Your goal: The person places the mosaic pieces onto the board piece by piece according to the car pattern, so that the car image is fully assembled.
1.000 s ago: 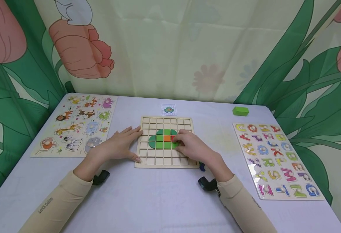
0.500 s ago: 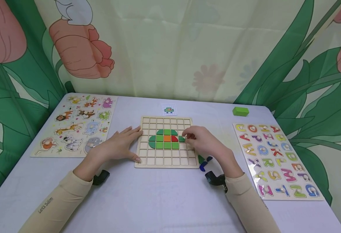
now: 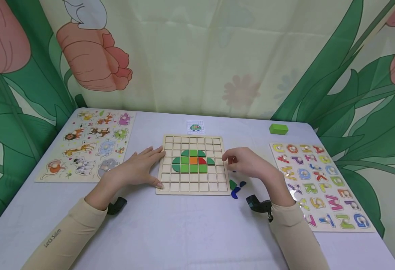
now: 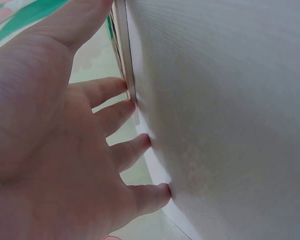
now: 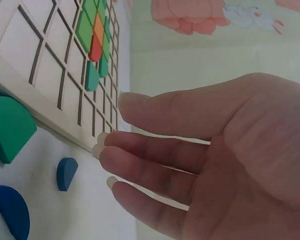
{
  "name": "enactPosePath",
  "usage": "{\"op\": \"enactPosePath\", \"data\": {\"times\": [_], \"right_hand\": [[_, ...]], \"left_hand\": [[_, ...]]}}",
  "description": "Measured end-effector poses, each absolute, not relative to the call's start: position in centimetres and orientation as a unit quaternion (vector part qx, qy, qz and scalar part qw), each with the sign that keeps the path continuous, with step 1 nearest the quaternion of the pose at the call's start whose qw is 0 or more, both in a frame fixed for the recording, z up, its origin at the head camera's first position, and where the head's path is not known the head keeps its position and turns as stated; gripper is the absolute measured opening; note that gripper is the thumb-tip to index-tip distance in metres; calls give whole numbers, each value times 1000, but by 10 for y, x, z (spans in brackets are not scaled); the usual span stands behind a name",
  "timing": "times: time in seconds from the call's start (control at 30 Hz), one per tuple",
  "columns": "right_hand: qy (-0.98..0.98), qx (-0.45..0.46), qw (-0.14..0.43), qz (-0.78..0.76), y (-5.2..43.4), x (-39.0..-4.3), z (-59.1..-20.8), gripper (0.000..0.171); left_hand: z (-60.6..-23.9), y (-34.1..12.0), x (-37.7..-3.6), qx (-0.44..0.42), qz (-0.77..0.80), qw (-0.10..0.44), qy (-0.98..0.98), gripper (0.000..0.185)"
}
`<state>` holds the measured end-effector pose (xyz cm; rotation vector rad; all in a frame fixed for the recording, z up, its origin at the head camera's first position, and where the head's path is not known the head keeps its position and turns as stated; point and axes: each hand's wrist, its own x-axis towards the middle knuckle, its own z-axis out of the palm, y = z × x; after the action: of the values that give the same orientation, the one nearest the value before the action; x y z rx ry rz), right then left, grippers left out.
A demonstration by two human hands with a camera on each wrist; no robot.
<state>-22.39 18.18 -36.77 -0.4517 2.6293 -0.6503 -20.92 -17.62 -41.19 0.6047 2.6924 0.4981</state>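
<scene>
The flat, open left hand (image 3: 134, 170) should brace the square wooden grid board (image 3: 193, 165) at its near edge — the empty, relaxed right hand (image 3: 251, 165) hovers above loose blue and green half-round pieces (image 3: 236, 186), best pinched singly.

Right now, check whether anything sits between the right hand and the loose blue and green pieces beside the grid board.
Nothing visible does. The right hand hovers open by the grid board, with the loose pieces lying on bare table just below it.
</scene>
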Motion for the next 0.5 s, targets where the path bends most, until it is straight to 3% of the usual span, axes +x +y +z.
{"op": "enactPosePath", "data": {"times": [0.5], "right_hand": [[925,-178,203,-268,204,-204,-388,19]], "left_hand": [[-410,-175,-209,207,173,176,947,116]]}}
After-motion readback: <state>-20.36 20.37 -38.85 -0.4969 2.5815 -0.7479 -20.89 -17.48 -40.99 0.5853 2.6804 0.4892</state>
